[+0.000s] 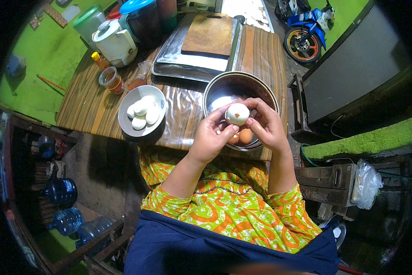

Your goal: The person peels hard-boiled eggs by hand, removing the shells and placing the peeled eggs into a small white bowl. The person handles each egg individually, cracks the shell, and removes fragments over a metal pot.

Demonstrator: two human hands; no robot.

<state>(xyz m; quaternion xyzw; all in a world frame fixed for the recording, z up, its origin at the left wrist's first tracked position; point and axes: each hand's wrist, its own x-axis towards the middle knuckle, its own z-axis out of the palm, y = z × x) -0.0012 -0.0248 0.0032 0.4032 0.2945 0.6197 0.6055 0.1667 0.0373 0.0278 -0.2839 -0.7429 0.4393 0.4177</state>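
Note:
A boiled egg (236, 114), mostly peeled and white, is held between my two hands above a metal pot. One small brown piece of shell clings to its side facing me. My left hand (209, 137) grips it from the left with thumb and fingers, and my right hand (267, 124) pinches it from the right. Below them the pot (210, 90) holds brown unpeeled eggs (246, 136), partly hidden by my hands. To the left, a white bowl (125, 129) contains several peeled eggs (144, 107).
A metal tray (169, 68) with a wooden cutting board (207, 34) lies at the table's back. Along the far left stand a white jug (114, 43), lidded containers (141, 23), a plastic cup (110, 79) and a yellow-capped bottle (99, 60). Water jugs (68, 221) lie at lower left.

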